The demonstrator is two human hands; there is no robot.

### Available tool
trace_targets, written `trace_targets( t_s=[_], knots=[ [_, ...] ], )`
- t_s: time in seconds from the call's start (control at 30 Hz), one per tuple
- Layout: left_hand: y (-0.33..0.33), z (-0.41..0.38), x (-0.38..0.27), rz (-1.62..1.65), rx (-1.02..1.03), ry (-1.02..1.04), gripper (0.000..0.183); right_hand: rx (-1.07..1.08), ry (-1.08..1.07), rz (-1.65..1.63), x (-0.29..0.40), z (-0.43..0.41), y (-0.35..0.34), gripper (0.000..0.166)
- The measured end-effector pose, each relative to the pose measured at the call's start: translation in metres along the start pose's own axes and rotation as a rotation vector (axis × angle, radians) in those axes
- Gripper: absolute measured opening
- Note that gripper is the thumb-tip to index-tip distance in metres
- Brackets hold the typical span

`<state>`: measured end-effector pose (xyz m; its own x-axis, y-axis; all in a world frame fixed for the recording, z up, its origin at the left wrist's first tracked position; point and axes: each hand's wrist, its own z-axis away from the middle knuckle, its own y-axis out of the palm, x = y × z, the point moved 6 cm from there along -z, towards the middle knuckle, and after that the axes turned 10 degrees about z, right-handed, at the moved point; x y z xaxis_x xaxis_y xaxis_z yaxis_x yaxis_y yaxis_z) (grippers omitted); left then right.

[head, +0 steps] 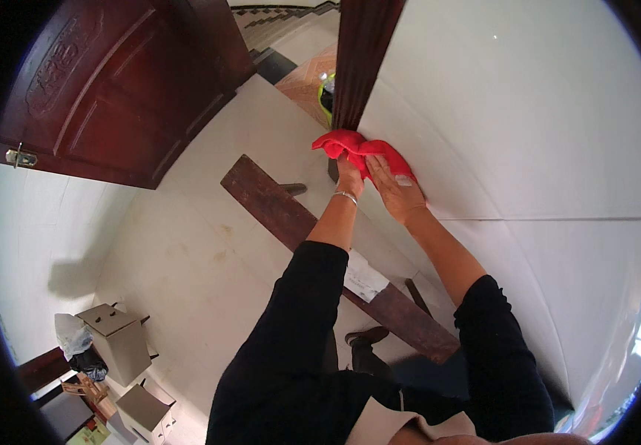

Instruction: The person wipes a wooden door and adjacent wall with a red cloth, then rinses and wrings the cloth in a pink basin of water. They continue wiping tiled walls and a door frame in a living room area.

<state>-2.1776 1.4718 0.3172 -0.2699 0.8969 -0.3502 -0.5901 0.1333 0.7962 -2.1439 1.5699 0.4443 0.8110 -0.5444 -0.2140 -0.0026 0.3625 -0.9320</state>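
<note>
Both my hands are on a red cloth [376, 151] at a dark wooden door frame [363, 61] and the white wall [498, 133] beside it. My left hand [349, 171], with a bracelet at the wrist, grips the cloth near the frame's edge. Flat against the cloth lies my right hand [395, 186], its fingers pointing up and a pale patch on its back. Part of the left fingers is hidden in the folds. Below my forearms stands a long wooden bench [276, 203] with a white sheet of paper [365, 276] on it.
A carved dark red door [131, 94] stands ajar at the upper left, with a metal handle [21, 157]. Stairs [292, 33] and a yellow-green rimmed bin [327, 97] lie beyond the doorway. Beige cabinets [123, 350] and plastic bags [75, 339] are at the lower left.
</note>
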Motion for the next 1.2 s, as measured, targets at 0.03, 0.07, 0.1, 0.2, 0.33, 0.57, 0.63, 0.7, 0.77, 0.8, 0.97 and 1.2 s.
trace_targets(
  t_s=[0.03,0.07,0.1,0.2,0.33,0.57,0.63,0.7,0.77,0.8,0.97,1.2],
  knots=[
    [-0.009,-0.005,0.004,-0.007,-0.031,-0.010,0.015,-0.026,0.006,0.047,0.002,-0.006,0.011,0.066],
    [-0.021,-0.010,0.007,-0.024,-0.027,-0.009,0.015,0.084,0.002,0.017,0.006,-0.011,0.019,0.066],
    [-0.034,-0.011,0.010,-0.043,-0.022,-0.009,0.014,0.194,-0.002,-0.012,0.011,-0.014,0.027,0.066],
    [-0.061,0.008,0.052,0.088,0.062,-0.172,0.013,0.282,0.001,-0.025,0.012,-0.001,0.067,0.066],
    [-0.065,0.074,0.126,0.378,-0.284,-0.426,0.018,0.506,0.043,-0.052,-0.006,0.059,0.120,0.066],
    [-0.045,0.160,0.200,0.368,-0.317,-0.504,0.026,0.244,0.077,0.062,-0.034,0.188,0.116,0.060],
    [0.003,0.191,0.185,0.281,-0.201,-0.407,0.024,0.128,0.051,0.325,-0.043,0.228,0.091,0.058],
    [0.022,0.190,0.168,-0.071,-0.075,-0.074,0.031,-0.120,0.198,0.092,-0.058,0.255,0.053,0.050],
    [0.061,0.193,0.154,-0.409,0.168,0.093,0.031,-0.408,0.383,0.050,-0.071,0.256,-0.018,0.034],
    [0.085,0.200,0.154,-0.554,0.313,0.164,0.031,-0.567,0.471,0.458,-0.070,0.269,-0.047,0.034],
    [0.145,0.192,0.158,-0.658,0.757,0.063,0.033,-0.676,0.607,0.543,-0.069,0.248,-0.105,0.034],
    [0.070,0.079,0.071,0.435,0.231,-0.478,0.038,-0.354,0.098,0.241,-0.030,0.132,-0.025,0.060]
  ],
)
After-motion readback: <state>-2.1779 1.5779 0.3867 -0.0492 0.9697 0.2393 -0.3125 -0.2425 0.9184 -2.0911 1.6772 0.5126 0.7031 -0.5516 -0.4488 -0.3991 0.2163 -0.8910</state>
